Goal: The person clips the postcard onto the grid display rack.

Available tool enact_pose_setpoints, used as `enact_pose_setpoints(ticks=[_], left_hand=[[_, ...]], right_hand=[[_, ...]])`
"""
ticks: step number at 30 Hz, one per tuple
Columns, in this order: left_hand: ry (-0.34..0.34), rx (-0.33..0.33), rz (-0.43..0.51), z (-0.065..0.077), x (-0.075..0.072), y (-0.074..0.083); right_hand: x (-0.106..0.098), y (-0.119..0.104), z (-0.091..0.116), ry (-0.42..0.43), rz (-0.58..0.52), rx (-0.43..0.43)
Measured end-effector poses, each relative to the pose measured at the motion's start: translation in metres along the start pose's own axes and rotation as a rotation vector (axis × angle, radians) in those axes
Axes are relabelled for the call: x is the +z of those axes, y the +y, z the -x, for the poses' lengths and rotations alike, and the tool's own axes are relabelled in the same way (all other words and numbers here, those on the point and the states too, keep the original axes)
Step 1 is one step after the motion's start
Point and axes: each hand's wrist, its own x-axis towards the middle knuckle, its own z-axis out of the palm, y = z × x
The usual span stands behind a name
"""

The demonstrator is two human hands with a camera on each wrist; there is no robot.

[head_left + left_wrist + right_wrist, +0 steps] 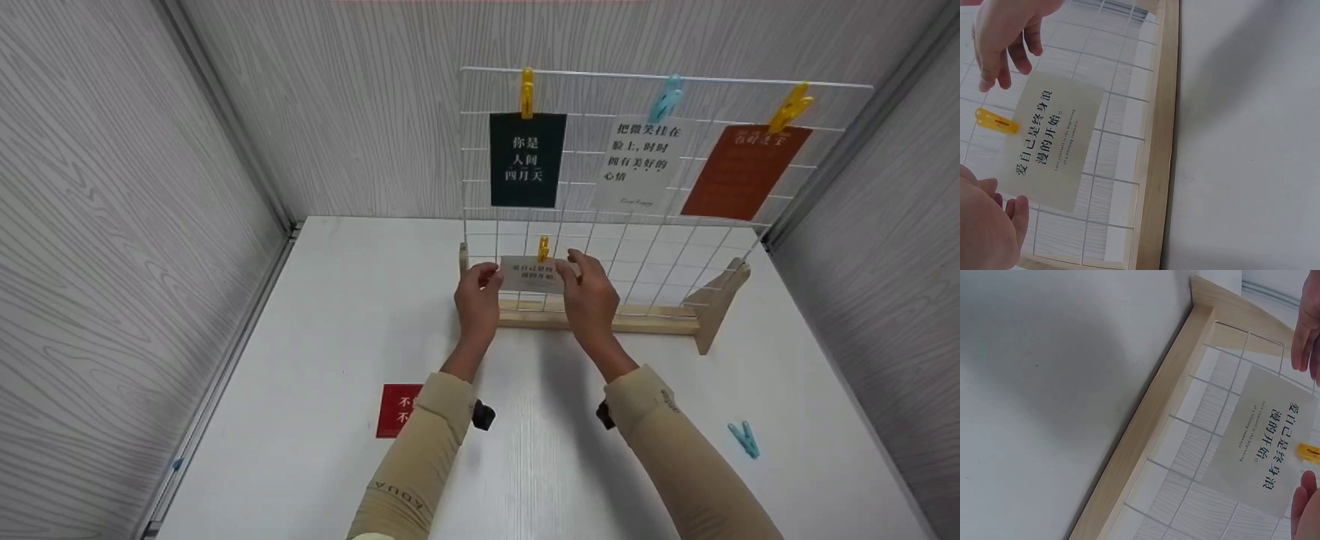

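A pale printed card (pixel 529 275) hangs low on the white wire grid under a yellow clip (pixel 544 247); dark lettering shows on it in both wrist views. My left hand (pixel 478 296) is beside the card's left edge, fingers loosely bent with nothing between them. At its right edge is my right hand (pixel 591 296), overlapping that corner in the head view. The left wrist view shows the right hand's fingers (pixel 1019 55) relaxed and spread just off the card. Part of the left fingers is hidden behind the left hand's back in that view.
Three cards hang higher up: a dark green card (pixel 527 169), a white card (pixel 637 165) and an orange-red card (pixel 742 172), each clipped. The grid stands in a wooden base (pixel 652 324). A red card (pixel 396 420) and a blue clip (pixel 745 439) lie on the table.
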Motion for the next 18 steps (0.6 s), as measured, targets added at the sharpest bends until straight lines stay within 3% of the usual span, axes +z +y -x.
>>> enact_pose_setpoints(ticks=[5, 18], left_hand=[[-0.013, 0.019, -0.005, 0.007, -0.012, 0.0], [-0.096, -0.046, 0.011, 0.038, -0.055, -0.006]], right_hand=[[-0.012, 0.006, 0.007, -0.015, 0.007, -0.006], [-0.056, 0.022, 0.034, -0.084, -0.026, 0.04]])
